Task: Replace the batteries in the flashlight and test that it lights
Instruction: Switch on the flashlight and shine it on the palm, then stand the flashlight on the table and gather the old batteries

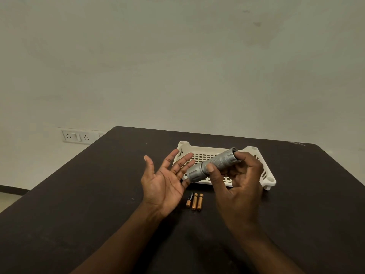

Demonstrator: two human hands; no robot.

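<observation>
A grey metal flashlight hangs above the table, tilted, with its lower-left end close to my left fingers. My right hand grips it, thumb on the knurled barrel and fingers curled round its upper-right end. My left hand is held palm up beside the flashlight's lower end, fingers spread, holding nothing. Three small batteries lie side by side on the dark table between my wrists; one has a black and copper label, two look copper.
A white slotted plastic tray stands on the table behind the flashlight and my hands. A wall socket plate is on the wall past the table's left far corner. The table's far edge meets a plain wall.
</observation>
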